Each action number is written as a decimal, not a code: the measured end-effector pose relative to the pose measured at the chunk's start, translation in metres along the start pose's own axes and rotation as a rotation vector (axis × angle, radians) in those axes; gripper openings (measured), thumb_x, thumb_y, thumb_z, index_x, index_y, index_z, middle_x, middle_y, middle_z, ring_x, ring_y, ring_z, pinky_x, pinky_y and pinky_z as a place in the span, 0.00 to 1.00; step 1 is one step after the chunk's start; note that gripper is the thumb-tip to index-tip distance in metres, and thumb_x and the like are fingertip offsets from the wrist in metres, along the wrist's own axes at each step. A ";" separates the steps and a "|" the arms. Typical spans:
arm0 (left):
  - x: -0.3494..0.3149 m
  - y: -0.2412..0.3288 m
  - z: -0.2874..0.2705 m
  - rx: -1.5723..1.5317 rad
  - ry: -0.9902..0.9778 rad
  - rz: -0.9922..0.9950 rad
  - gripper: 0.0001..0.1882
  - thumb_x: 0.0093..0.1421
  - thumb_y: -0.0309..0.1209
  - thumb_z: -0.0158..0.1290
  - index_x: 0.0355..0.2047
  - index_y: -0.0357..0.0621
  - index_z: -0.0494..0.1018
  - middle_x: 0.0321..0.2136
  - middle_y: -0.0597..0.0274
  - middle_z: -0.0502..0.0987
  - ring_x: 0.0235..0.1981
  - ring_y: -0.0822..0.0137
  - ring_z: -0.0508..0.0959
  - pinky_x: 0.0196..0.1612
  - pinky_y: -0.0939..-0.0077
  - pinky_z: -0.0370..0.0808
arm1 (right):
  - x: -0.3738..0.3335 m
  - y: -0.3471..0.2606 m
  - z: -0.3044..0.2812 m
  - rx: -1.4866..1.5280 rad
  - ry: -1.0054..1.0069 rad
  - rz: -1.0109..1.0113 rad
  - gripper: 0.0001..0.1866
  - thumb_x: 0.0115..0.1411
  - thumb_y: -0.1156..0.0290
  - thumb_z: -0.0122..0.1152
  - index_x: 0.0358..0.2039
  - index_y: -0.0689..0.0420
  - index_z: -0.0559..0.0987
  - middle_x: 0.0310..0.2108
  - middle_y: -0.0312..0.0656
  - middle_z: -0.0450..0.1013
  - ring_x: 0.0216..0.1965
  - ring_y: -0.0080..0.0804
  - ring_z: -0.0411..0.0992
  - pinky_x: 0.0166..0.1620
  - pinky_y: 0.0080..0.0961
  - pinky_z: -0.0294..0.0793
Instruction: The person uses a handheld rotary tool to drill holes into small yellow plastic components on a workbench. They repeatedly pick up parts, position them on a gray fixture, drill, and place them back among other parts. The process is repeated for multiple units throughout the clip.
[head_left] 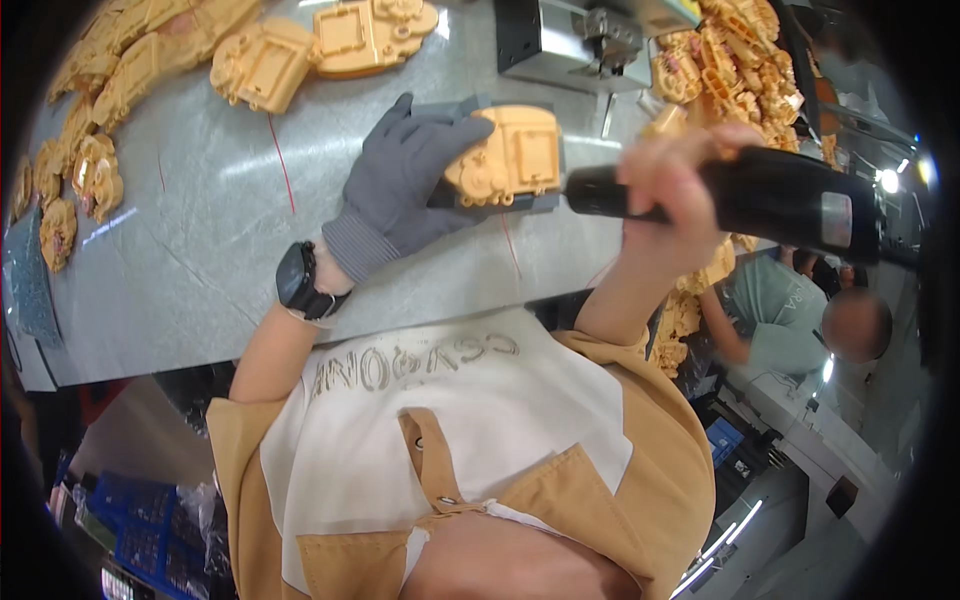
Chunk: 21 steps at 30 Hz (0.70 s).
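My left hand [400,165], in a grey glove, is closed on the left side of an orange-yellow plastic housing [530,150]. The housing has a square recess and round bosses, and lies on a dark grey block [543,203] on the table. My bare right hand [675,185], blurred by motion, wraps round a black hand-held tool [780,195] with a tapered nozzle. Its tip points left, just short of the housing's right edge. What kind of tool it is I cannot make out.
Similar housings [265,65] line the grey table's [220,290] far left, and a heap of them [725,75] lies at the far right. A metal box-shaped device [570,45] stands beyond the block. Another person [780,310] sits at right.
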<state>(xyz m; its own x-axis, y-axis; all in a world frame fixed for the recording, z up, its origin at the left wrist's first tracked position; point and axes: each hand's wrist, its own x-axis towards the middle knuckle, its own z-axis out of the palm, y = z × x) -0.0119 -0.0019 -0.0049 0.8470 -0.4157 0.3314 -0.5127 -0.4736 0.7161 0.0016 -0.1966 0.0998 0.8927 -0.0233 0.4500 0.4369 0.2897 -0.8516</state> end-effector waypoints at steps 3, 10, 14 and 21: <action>0.008 0.003 0.000 0.027 -0.031 -0.006 0.41 0.36 0.40 0.66 0.52 0.55 0.62 0.40 0.64 0.71 0.47 0.62 0.69 0.61 0.54 0.53 | 0.040 -0.019 -0.031 0.029 0.228 -0.210 0.23 0.47 0.81 0.51 0.45 0.58 0.61 0.15 0.37 0.64 0.14 0.25 0.63 0.21 0.25 0.68; 0.007 0.003 -0.005 0.008 -0.062 -0.031 0.41 0.36 0.39 0.66 0.52 0.55 0.61 0.41 0.65 0.71 0.48 0.62 0.68 0.61 0.55 0.53 | 0.101 0.023 0.004 -0.507 0.332 -0.302 0.13 0.47 0.84 0.56 0.34 0.64 0.68 0.17 0.37 0.66 0.14 0.23 0.64 0.21 0.19 0.64; 0.005 0.004 -0.008 -0.014 -0.029 0.005 0.41 0.36 0.39 0.66 0.53 0.55 0.60 0.40 0.64 0.71 0.48 0.61 0.68 0.61 0.56 0.53 | 0.090 0.024 -0.020 -0.495 0.133 -0.222 0.20 0.43 0.88 0.57 0.38 0.63 0.66 0.17 0.41 0.67 0.14 0.29 0.66 0.23 0.25 0.68; 0.002 -0.001 -0.003 0.030 -0.069 -0.047 0.41 0.37 0.40 0.65 0.53 0.56 0.59 0.39 0.63 0.72 0.48 0.60 0.69 0.62 0.58 0.53 | 0.029 -0.006 0.012 -0.326 0.145 -0.293 0.16 0.47 0.81 0.56 0.38 0.61 0.67 0.15 0.33 0.69 0.16 0.22 0.68 0.39 0.27 0.65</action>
<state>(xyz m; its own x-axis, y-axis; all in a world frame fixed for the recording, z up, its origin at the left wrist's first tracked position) -0.0095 0.0003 -0.0028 0.8589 -0.4445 0.2545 -0.4777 -0.5160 0.7110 0.0238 -0.1880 0.1212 0.7227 -0.1996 0.6617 0.6642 -0.0641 -0.7448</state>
